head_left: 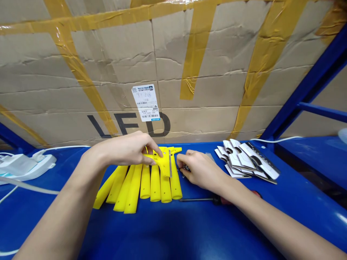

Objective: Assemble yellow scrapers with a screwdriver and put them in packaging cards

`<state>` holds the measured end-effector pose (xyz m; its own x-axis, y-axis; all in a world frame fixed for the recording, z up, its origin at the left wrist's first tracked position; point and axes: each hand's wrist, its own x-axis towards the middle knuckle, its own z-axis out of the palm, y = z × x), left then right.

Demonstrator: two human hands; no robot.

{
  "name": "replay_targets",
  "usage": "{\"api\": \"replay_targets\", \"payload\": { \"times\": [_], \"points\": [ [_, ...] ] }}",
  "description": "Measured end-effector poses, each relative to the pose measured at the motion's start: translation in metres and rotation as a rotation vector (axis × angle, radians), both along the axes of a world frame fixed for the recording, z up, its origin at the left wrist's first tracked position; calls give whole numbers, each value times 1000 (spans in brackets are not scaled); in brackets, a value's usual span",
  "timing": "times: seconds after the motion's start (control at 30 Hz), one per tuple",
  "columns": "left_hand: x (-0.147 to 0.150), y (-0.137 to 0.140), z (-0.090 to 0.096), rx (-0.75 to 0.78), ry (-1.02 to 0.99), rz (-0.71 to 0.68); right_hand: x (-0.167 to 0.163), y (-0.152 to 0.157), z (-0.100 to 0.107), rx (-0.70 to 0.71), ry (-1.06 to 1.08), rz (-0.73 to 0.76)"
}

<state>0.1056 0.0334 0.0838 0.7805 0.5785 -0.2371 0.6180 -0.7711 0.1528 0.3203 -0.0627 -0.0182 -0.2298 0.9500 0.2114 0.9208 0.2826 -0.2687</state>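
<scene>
My left hand (132, 148) is closed on a yellow plastic scraper (163, 165) with a thin metal blade along its right edge. The scraper is held over a row of several yellow tubular handles (132, 196), each with a small hole near its open end. Just right of the row, my right hand (199, 168) reaches down with its fingertips pinched together at some small metal screws (186, 168). Whatever lies between those fingertips is too small to make out. A screwdriver (199, 199) lies below my right hand, its red and black handle partly under my forearm.
Folded white and black cardboard sleeves (244, 160) are piled at the right. A white power strip (40, 168) with cables sits at the left. Behind the blue tabletop (162, 234) stands a large taped cardboard box (121, 72), between blue metal frame bars (306, 83).
</scene>
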Motion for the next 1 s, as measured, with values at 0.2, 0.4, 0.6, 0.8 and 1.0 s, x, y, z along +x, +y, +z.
{"api": "replay_targets", "payload": {
  "times": [0.2,0.4,0.6,0.8,1.0],
  "points": [
    [-2,4,-1,-17,-20,-15,8,2,6,-20,6,1],
    [-1,1,-2,1,23,7,5,3,4,-29,-3,-18],
    [3,-3,-1,-5,32,9,4,5,-3,-26,8,-52],
    [6,-6,0,-4,40,-5,5,7,-9,0,29,-59],
    [7,-5,-1,5,39,-32,3,7,-9,6,39,-82]
  ]
}}
